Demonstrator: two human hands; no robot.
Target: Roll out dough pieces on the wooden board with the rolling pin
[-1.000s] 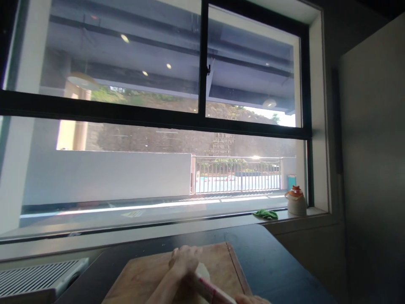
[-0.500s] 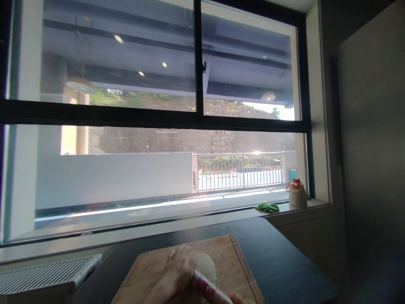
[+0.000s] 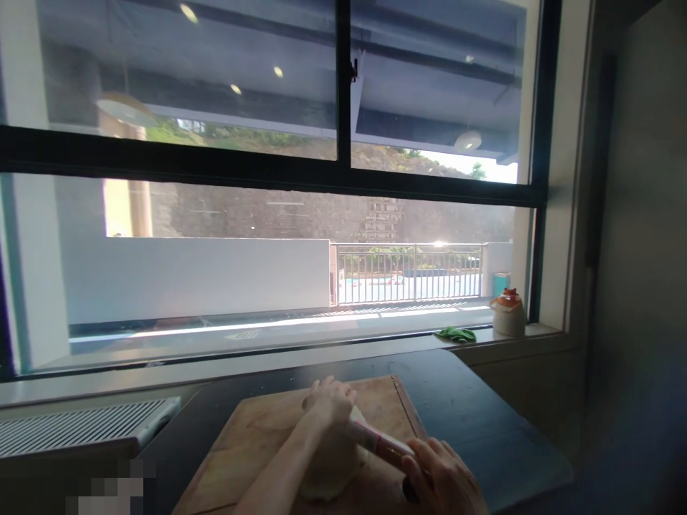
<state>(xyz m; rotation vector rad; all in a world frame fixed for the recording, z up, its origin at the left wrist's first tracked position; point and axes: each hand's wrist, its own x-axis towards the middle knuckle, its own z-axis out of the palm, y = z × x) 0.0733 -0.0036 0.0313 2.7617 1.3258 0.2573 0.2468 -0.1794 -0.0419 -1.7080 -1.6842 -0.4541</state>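
Observation:
A rolling pin (image 3: 382,443) with a red and white wrapping lies slantwise across a flat, pale sheet of dough (image 3: 333,468). The dough rests on a wooden board (image 3: 268,415). My left hand (image 3: 331,400) is closed around the pin's far end, above the board. Around the near end, at the board's right edge, my right hand (image 3: 445,472) has its fingers wrapped. Part of the dough is hidden by my left forearm and the pin.
Under the board is a dark table (image 3: 472,422). A white slatted radiator (image 3: 91,425) stands at the left. On the window sill lie a green cloth (image 3: 456,334) and a pale jug with an orange top (image 3: 508,315). A large window fills the background.
The view has tilted down slightly, so more of the board, dough and my right hand shows. The rolling pin and both hands have shifted on the board.

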